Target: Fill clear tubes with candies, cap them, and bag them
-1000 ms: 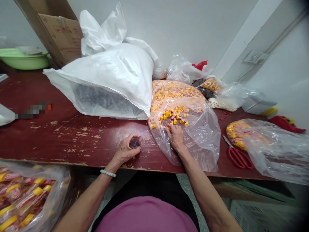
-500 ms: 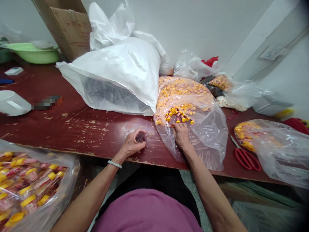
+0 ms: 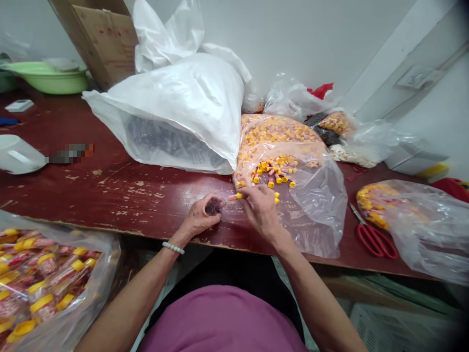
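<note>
My left hand (image 3: 202,215) is wrapped round several clear tubes (image 3: 213,207), their open ends facing up and right. Just right of them, my right hand (image 3: 258,208) pinches a small yellow-capped piece with a red-and-white body (image 3: 234,197), its body pointing at the tubes. More yellow-capped pieces show beside my right fingers. Behind that hand, a clear plastic bag (image 3: 318,210) lies open with many yellow-capped pieces (image 3: 280,171) at its mouth. A large white sack (image 3: 190,93) lies open towards me, with clear tubes (image 3: 164,142) inside.
At the lower left is a bag of larger yellow-capped tubes (image 3: 44,283). Red-handled scissors (image 3: 375,239) and another clear bag (image 3: 421,230) lie at the right. A white container (image 3: 20,155), a green basin (image 3: 51,78) and a cardboard box (image 3: 108,44) stand at the left.
My right hand has moved left from the pile of yellow-capped pieces to beside the tubes, bringing one piece in its fingertips. My left hand has barely moved.
</note>
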A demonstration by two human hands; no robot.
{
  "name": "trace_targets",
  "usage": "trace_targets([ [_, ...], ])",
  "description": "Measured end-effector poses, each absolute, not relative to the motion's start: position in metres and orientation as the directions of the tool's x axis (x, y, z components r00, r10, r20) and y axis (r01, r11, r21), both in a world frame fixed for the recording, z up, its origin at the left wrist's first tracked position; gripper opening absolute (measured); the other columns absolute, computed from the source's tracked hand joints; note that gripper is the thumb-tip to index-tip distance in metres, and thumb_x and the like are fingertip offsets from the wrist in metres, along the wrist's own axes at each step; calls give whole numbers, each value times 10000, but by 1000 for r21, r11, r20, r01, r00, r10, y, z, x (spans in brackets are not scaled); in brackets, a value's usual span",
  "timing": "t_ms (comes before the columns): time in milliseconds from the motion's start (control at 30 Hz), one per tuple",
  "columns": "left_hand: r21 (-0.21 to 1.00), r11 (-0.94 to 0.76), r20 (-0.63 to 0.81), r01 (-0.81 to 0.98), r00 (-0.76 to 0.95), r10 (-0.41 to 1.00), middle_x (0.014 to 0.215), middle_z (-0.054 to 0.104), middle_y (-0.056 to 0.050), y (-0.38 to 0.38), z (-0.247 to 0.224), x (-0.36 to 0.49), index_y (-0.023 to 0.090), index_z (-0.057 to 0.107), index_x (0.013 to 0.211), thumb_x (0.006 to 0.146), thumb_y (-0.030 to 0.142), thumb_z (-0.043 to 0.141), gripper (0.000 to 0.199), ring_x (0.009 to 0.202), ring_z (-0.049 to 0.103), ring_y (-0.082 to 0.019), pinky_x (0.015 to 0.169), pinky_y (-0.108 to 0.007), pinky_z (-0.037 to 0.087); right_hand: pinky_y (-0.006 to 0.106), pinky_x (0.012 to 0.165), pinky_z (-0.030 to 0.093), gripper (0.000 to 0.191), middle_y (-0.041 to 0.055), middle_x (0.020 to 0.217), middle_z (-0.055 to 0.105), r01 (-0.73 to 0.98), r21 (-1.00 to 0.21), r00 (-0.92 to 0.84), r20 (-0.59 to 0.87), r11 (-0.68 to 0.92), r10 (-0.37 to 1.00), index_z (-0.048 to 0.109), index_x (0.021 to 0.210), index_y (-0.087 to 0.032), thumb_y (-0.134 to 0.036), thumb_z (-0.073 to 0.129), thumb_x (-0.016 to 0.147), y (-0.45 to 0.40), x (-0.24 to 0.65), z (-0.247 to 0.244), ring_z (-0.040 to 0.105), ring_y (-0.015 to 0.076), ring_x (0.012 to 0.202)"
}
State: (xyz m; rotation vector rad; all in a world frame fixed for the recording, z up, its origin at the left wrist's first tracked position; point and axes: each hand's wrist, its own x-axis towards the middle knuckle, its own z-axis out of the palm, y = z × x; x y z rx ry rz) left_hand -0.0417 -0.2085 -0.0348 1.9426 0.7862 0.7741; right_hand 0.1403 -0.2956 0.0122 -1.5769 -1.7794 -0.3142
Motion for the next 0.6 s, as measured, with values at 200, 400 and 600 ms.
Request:
trace_targets([
  [200,885,-415,206,212,621,757,875,667,-34,-209,-34,-42,146,574,1020,659,135,603,362,787,620,-145,749,-259,481,342,794,292,174,31,881,670,965,-146,-99,571,219,815,600,1002,-208,-163,472,892,-287,120,14,484,202,885],
  [400,875,-426,206,230,619,758,866,669,-20,-208,-35,-42,162,573,991,655,142,601,338,772,624,-141,737,-245,478,351,810,309,200,35,828,663,959,-39,-221,515,280,828,597,998,-204,-146,436,896,-291,126,15,483,208,875],
  [600,884,-415,199,215,631,750,882,668,-31,-207,-35,-43,157,567,998,642,129,584,357,793,624,-152,748,-253,476,317,811,405,215,61,896,646,885,-269,-167,581,381,797,571,1023,-180,-140,401,899,-278,119,13,545,184,870],
])
